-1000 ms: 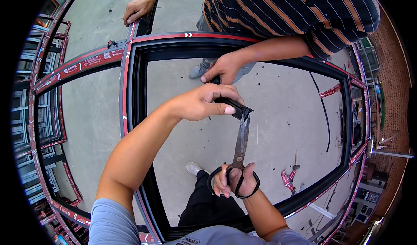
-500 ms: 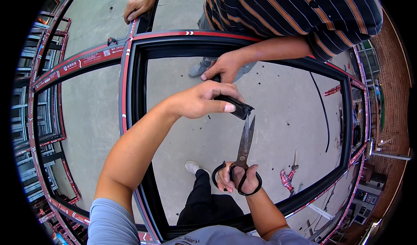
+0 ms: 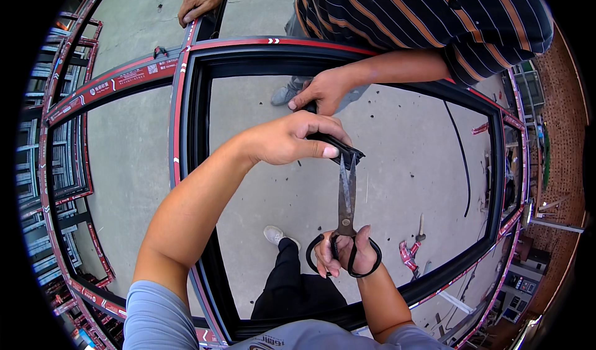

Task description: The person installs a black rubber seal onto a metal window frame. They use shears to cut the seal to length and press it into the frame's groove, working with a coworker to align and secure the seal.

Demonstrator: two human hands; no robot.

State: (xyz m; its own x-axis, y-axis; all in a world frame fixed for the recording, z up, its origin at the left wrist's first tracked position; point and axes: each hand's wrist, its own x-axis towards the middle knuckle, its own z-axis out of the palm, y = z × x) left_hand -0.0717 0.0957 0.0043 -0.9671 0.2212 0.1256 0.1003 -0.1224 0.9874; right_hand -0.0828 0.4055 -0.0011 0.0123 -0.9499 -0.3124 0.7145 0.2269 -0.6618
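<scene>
My left hand (image 3: pixel 292 137) grips the end of a black rubber strip (image 3: pixel 349 155), its thumb pressed along the side. In my right hand (image 3: pixel 341 254) is a pair of scissors (image 3: pixel 346 206) with black loop handles and dark, worn blades. The blades point away from me, slightly parted, and their tips meet the strip's end. Just beyond my left hand, a co-worker's hand (image 3: pixel 321 92) holds a dark piece that mine partly hides. All of this is above the opening of a large black window frame (image 3: pixel 202 120) edged with red protective film.
The co-worker in a striped shirt (image 3: pixel 403 14) leans over the far side, another hand (image 3: pixel 202 3) resting on the frame. On the grey floor lie a hammer (image 3: pixel 421 229), red film scraps (image 3: pixel 408 255) and a thin black strip (image 3: pixel 460 157). Stacked frames (image 3: pixel 62 163) stand left.
The scissors have turned more upright and their tips have come up against the strip's end. The strip in my left hand has tilted slightly. The co-worker's hands stay nearly where they were.
</scene>
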